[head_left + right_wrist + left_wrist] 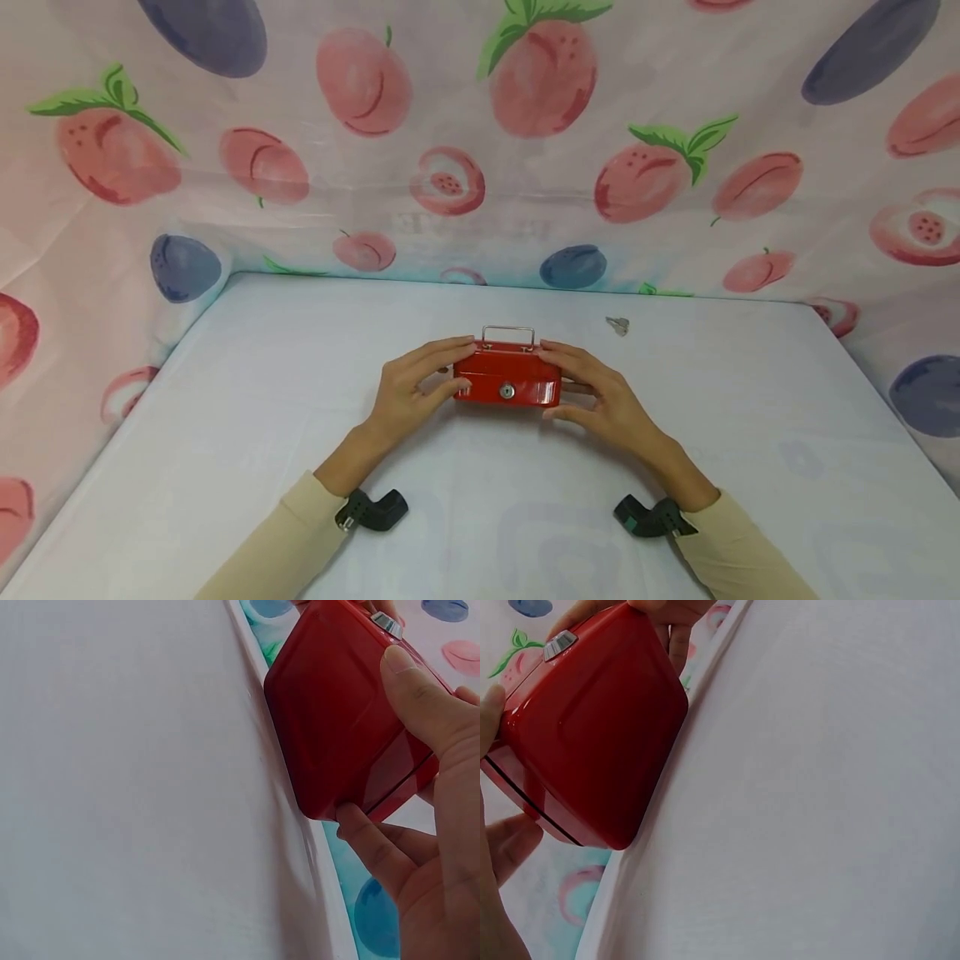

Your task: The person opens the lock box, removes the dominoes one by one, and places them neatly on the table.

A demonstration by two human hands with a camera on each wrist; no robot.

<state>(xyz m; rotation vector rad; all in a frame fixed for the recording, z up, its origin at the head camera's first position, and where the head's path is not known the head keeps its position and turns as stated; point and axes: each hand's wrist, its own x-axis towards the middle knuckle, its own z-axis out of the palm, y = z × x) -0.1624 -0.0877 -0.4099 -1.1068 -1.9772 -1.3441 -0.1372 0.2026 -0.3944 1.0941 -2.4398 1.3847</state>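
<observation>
Between both hands is a small red metal cash box (483, 385) with a round silver lock on its front and a wire handle (508, 328) standing up on top. My left hand (411, 385) grips its left end, thumb at the front and fingers over the top edge. At the right end my right hand (600, 392) grips it the same way, its thumb near the lower front corner. Both wrist views show the smooth underside of the cash box (619, 727), tilted up off the table at the front. The lid seam looks closed.
Small silver keys (618, 325) lie on the white-covered table (510, 517), behind and right of the box. A fruit-printed cloth (450, 108) rises behind the table and along its sides. Each wrist wears a black camera mount (375, 510).
</observation>
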